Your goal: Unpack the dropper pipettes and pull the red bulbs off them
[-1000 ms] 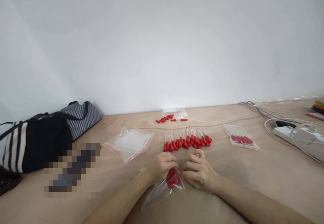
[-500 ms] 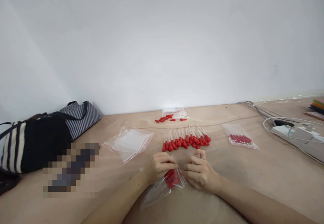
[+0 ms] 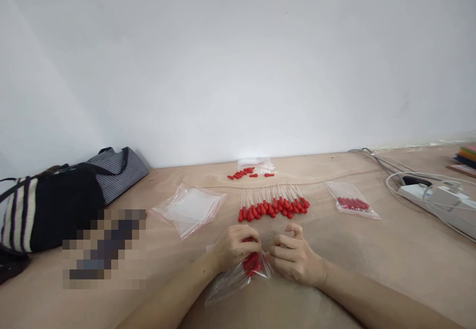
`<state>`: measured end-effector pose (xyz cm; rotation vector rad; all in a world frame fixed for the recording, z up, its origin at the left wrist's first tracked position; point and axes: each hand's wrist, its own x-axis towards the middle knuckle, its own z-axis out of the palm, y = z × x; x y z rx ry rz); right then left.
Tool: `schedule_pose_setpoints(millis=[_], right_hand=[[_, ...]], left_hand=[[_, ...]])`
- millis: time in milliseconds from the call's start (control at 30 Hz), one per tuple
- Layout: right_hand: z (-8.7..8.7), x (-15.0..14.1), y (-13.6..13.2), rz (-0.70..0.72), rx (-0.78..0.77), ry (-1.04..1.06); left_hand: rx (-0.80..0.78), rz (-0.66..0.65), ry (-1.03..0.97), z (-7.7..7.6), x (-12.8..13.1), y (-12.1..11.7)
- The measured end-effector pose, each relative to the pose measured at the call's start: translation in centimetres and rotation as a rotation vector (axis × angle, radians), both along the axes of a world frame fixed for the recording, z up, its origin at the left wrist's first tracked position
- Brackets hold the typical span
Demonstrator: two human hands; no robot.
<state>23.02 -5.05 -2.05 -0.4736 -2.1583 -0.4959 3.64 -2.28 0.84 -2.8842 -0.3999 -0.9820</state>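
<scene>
a clear zip-lock bag point(image 3: 227, 289) is held low at the front of the wooden table point(image 3: 401, 264), between the two forearms, with its mouth turned to the right. a bundle of red-bulbed droppers point(image 3: 253, 265) is contained in it, the bulbs lying toward the mouth and the pale stems toward the far left end. the upper edge of the mouth is pinched by the left hand point(image 3: 238, 245), whose thumb and forefinger are brought together on the plastic; some red is seen in the gap between them. the right hand point(image 3: 296, 258) is placed at the other side of the mouth, its fingers curled and their tips set at the plastic edge; whether the film is clamped between them cannot be told.

just beyond the hands, a row of loose droppers point(image 3: 273, 207) is laid out with the red bulbs facing the hands and the stems pointing at the wall point(image 3: 238, 61). to its left, flat zip bags point(image 3: 195, 209) are piled in an overlapping stack; to its right, a filled bag point(image 3: 353, 202) is laid by itself, with more red bulbs enclosed. farther back, near the wall, separate red bulbs point(image 3: 243, 172) are scattered in front of another clear bag point(image 3: 256, 163). a white power strip point(image 3: 439, 197) is set at the right, with cables looped over it.
</scene>
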Motion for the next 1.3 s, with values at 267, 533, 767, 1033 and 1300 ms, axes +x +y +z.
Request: schedule_pose_setpoints(millis=[267,533,767,1033,1300], right_hand=[[0.0,-0.1,0.1,0.016,-0.017,0.026],[0.6,-0.1,-0.2,-0.028,-0.099,0.019],[0.4,0.2,0.3,-0.067,-0.165,0.016],[0.9,-0.1,0.4,0.047,-0.092,0.005],[0.3,0.0,0.8,0.065,-0.077,-0.146]], left_hand=[[0.016,-0.019,0.048,0.0,0.1,0.1],[0.036,0.005,0.076,0.0,-0.1,0.2],[0.008,0.013,0.078,-0.2,-0.4,0.2],[0.026,-0.001,0.106,0.0,0.0,0.1],[-0.047,-0.023,0.174,-0.1,-0.1,0.1]])
